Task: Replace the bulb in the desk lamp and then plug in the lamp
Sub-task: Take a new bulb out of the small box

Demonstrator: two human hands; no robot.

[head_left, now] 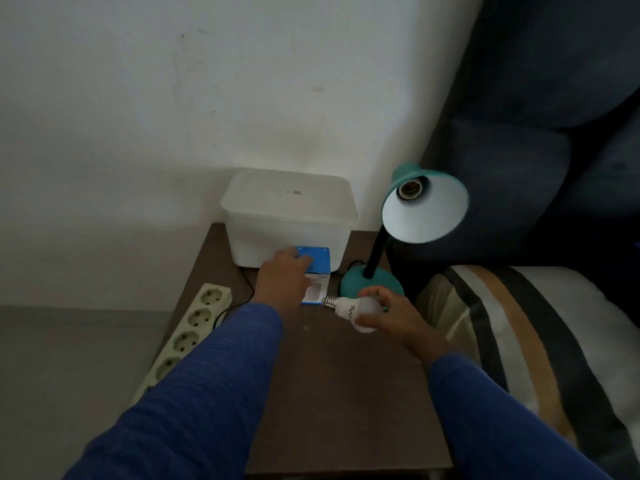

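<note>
The right hand (pixel 384 315) holds the white bulb (pixel 349 311) just over the brown table (pixel 329 393) near the teal lamp (pixel 415 216) with its bare socket, while the left hand (pixel 284 277) lies flat on the blue box (pixel 317 268) beside the white tub (pixel 287 216), and the power strip (pixel 187 334) hangs over the table's left edge.

Dim rm, white scuffed wall (pixel 173 98), brown side table (pixel 329 393), dk blue sofa (pixel 554 116)
</note>
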